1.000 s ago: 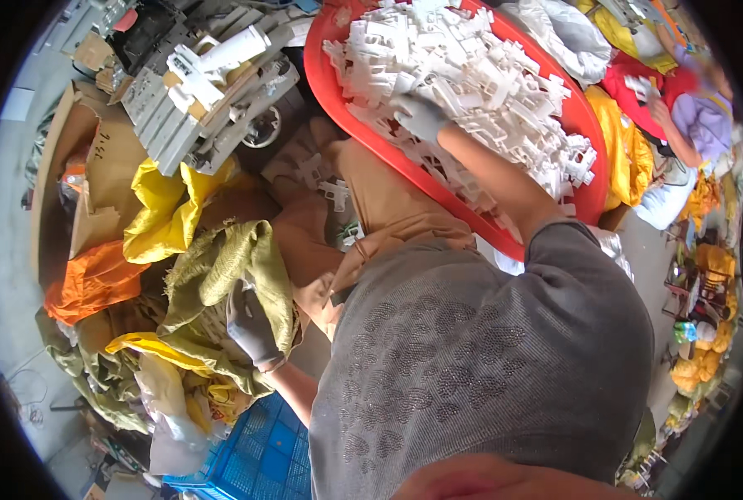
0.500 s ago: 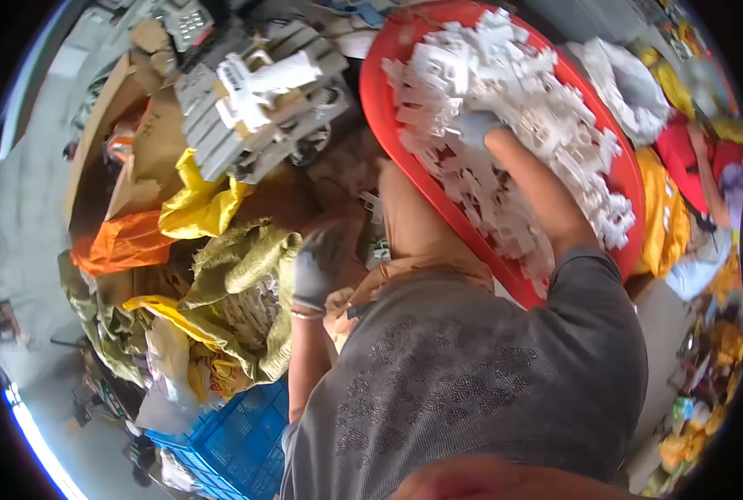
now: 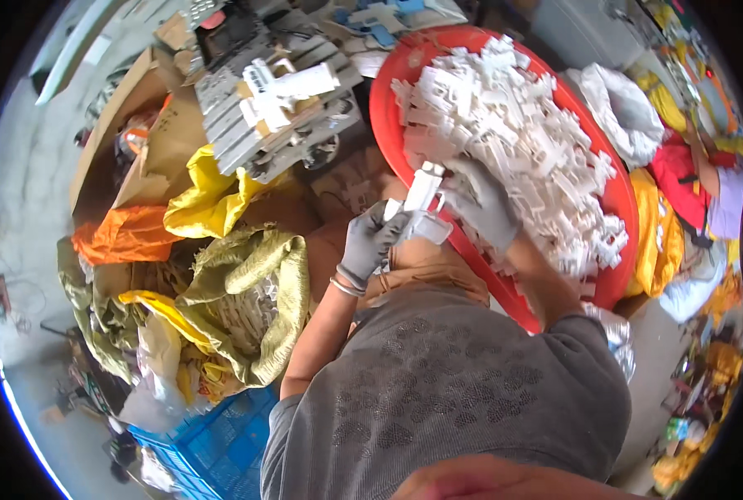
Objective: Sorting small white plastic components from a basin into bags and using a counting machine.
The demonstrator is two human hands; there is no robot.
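Note:
A white plastic toy-gun part (image 3: 424,188) is held up in front of my lap. My left hand (image 3: 370,244), in a grey glove and with a bangle at the wrist, pinches its lower end. Close against the other side of the part is my right hand (image 3: 481,204), also gloved in grey, its fingers curved and apart; any contact is hard to make out. Just beyond it stands a red tub (image 3: 386,104) heaped with similar white plastic parts (image 3: 505,125). Another white gun-shaped piece (image 3: 284,90) lies on a grey slatted metal fixture (image 3: 246,154) ahead to the left.
On the left are a cardboard box (image 3: 159,125), a yellow bag (image 3: 201,200), an open olive woven sack (image 3: 284,275) holding pale parts, and a blue crate (image 3: 221,442). A white sack (image 3: 617,117) and yellow sacks (image 3: 656,233) stand right, near another person's arm (image 3: 703,162).
My right hand has come out of the tub toward my lap. My left hand has risen from beside my thigh to meet it, and the white part is now in its grip.

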